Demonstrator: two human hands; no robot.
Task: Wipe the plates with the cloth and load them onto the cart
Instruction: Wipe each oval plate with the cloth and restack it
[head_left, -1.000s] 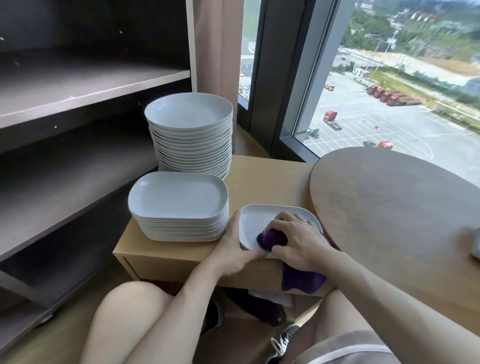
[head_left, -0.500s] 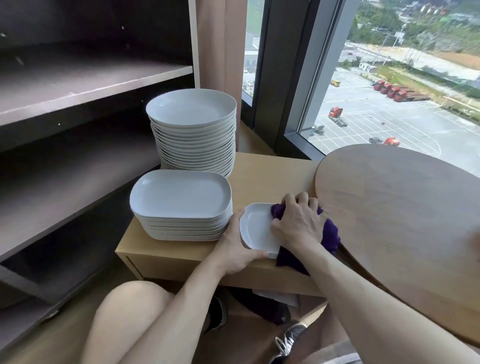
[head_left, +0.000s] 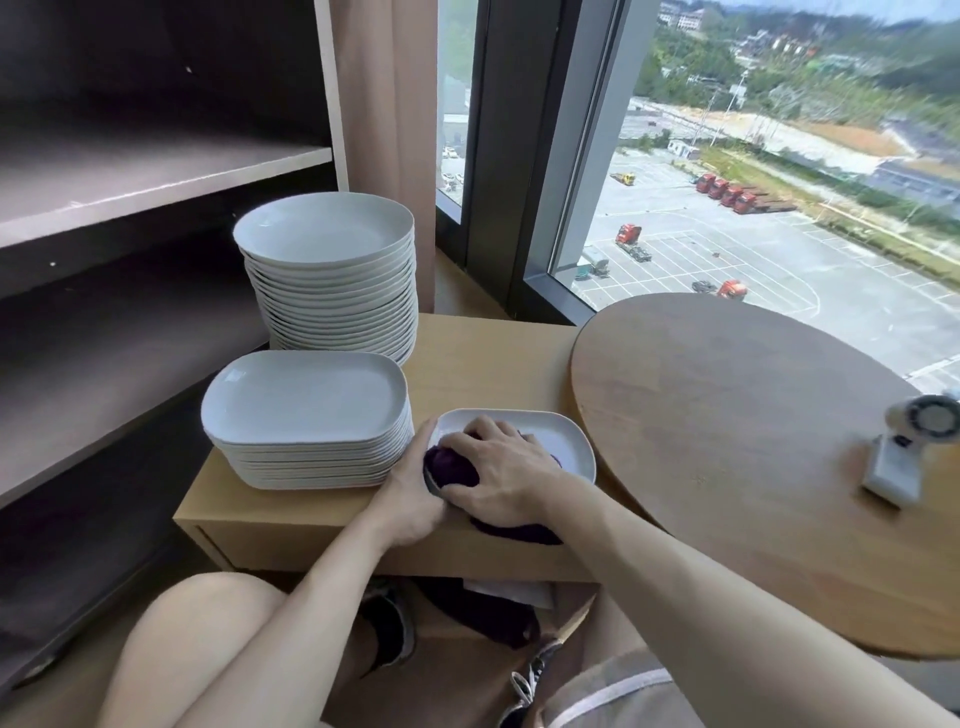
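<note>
Dark shelves (head_left: 156, 176) at left, pink curtain (head_left: 384, 130) at top centre, dark-framed window (head_left: 779, 156) at upper right giving daylight and a car park (head_left: 779, 270) with red trucks (head_left: 727, 193), pale wood bench (head_left: 493, 353) in centre, round table (head_left: 753, 441) at right, wood floor (head_left: 72, 691) at lower left

grey shorts (head_left: 613, 699), dark sneakers (head_left: 390, 626)

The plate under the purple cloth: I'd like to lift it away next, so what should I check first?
1. Left hand grips the plate at its rim: ok.
2. Right hand and purple cloth clear of the plate: not ok, both are on it.
3. Plate rests on the wooden stand: ok.
4. Plate wiped clean: cannot tell.
5. Cart within reach: cannot tell.
</note>
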